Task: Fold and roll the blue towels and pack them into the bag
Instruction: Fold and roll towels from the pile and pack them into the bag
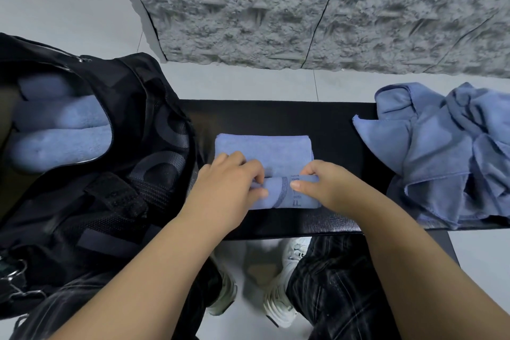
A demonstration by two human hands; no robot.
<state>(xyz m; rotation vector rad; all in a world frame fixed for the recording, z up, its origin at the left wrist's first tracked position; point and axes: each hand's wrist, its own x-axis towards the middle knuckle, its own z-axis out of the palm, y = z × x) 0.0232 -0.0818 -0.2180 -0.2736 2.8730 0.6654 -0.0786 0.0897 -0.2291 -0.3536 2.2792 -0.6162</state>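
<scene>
Towel (263,150) lies mid-bench (339,119), near the front edge; your left hand (229,188) and right hand (325,188) both pinch its rolled near end.

You have one bag (116,163) at the left of the frame, and three rolled towels (63,119) show through its opening, stacked from top to bottom. At the centre lies one folded towel (262,150), partly rolled at its near edge. At the right sits one heap of loose towels (447,152); how many are in it you cannot tell. Two hands are in view, your left hand (223,188) and your right hand (328,185). One bench (345,124) runs across the middle. Two shoes (278,301) show at the bottom centre.
</scene>
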